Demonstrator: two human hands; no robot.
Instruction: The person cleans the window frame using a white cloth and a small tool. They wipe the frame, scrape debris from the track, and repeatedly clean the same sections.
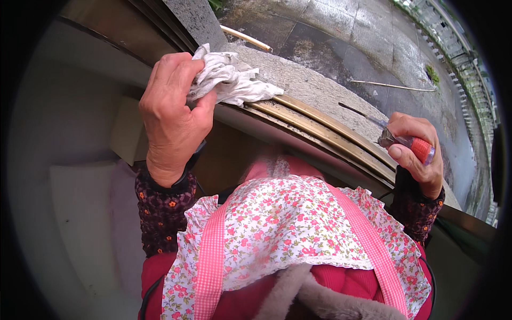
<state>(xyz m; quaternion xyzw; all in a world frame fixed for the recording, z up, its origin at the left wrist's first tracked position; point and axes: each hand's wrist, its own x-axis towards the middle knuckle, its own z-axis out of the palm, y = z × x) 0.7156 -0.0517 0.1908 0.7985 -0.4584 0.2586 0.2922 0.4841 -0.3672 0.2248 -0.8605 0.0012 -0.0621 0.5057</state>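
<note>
My left hand (pixel 172 108) grips a crumpled white cloth (pixel 232 78) with grey smudges. The cloth lies over the left part of a brass-coloured sliding window track (pixel 320 124), whose grooves hold dark dirt. In my right hand (pixel 420 148) is a screwdriver (pixel 422 150) with a clear and red handle. Its thin dark shaft points left, above the rough concrete sill (pixel 320 86), and something grey is wrapped near the handle's front end. The shaft's tip appears apart from the track.
A concrete post (pixel 196 20) and dark window frame (pixel 120 32) stand at upper left. Outside, a pale pipe (pixel 246 37) and a thin stick (pixel 394 85) lie on wet paving (pixel 320 44). Below the track is a brown surface (pixel 224 156). My floral apron (pixel 292 224) fills the lower middle.
</note>
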